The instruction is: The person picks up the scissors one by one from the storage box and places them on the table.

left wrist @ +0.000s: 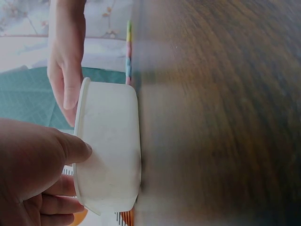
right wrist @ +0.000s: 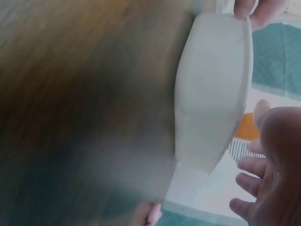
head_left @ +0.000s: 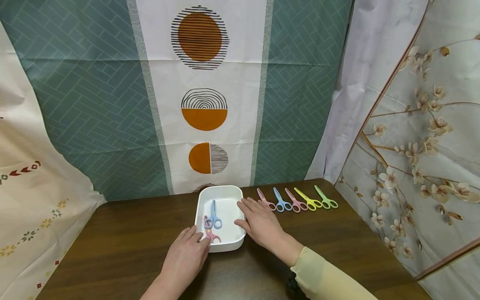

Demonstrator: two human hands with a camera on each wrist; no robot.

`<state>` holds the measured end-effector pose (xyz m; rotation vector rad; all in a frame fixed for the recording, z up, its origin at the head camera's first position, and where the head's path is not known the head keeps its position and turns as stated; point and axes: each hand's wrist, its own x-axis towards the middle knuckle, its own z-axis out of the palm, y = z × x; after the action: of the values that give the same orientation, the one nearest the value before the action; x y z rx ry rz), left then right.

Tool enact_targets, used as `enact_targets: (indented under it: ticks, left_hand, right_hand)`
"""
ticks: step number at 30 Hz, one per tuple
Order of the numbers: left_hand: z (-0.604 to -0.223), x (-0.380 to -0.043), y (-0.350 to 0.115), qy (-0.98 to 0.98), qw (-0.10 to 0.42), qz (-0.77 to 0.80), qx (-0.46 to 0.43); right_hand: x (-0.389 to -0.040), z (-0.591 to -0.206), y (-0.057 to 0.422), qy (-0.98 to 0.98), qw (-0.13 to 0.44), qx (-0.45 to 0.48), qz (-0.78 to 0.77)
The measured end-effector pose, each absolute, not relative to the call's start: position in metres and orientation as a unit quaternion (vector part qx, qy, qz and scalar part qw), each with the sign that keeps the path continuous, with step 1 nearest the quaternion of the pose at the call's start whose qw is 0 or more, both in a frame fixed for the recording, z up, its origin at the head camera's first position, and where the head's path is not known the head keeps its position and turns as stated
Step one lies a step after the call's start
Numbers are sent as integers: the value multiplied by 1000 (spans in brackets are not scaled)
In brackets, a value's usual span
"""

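A white plastic tray [head_left: 230, 246] stands on the dark wooden table, with blue scissors [head_left: 213, 214] lying across pink scissors [head_left: 212, 236] inside it. My left hand [head_left: 187, 252] holds the tray's near left corner; the left wrist view shows its thumb against the outer wall and the fingers on the other side of the rim. Over the right rim hovers my right hand [head_left: 264, 223], fingers extended. In the right wrist view the right hand [right wrist: 270, 165] has a gap to the tray wall and nothing in its fingers.
Right of the tray lies a row of scissors along the table's back: pink [head_left: 265, 201], blue [head_left: 282, 202], another pink [head_left: 296, 202], yellow [head_left: 309, 200] and green [head_left: 325, 198]. A patterned curtain [head_left: 300, 104] hangs behind the table; floral cloth [head_left: 412, 166] hangs at the right.
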<state>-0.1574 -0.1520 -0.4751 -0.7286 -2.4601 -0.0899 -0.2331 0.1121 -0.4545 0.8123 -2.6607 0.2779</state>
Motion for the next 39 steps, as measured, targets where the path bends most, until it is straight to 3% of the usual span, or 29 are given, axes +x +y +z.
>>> enact_targets:
  ticks: [39]
  left_hand:
    - [-483,-164,-154,-886,348,-32,-306]
  right_hand:
    - [-238,-459,45,-929,148,338,20]
